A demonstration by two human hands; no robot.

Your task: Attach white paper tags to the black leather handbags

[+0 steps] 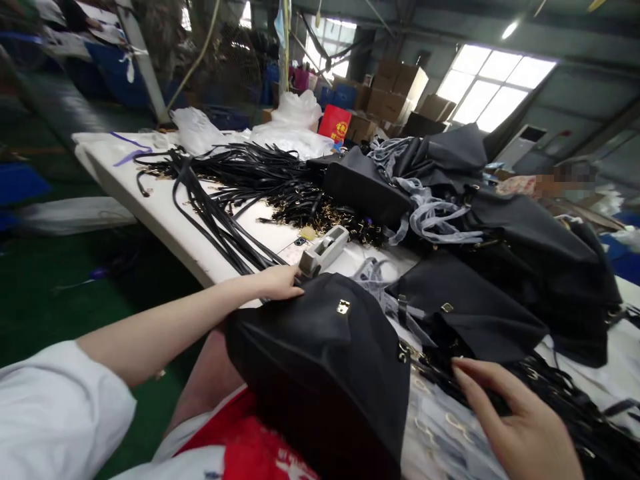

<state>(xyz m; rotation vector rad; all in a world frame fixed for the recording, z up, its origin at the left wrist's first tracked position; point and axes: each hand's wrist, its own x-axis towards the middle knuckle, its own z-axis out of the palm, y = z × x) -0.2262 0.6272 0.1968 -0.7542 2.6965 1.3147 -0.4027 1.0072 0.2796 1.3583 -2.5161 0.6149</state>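
A black bag (320,347) with a small gold-coloured clasp plate (343,307) stands tilted at the table's near edge, against my lap. My left hand (280,282) grips its upper back edge, thumb on the fabric; the other fingertips are partly hidden. Just beyond that hand lies a grey tape dispenser (324,252). To the right of the bag, my right hand (520,420) has thumb and forefinger brought together beside black straps with gold-coloured hooks (425,363). Something tiny and pale shows at its fingertips, too small to name.
Black straps (240,180) with metal hooks lie heaped across the white table (155,200). More black bags (530,230) with clear plastic strips (440,220) are piled to the right. Behind stand a red bag (334,125), white plastic wrapping (295,127) and cardboard boxes (395,90).
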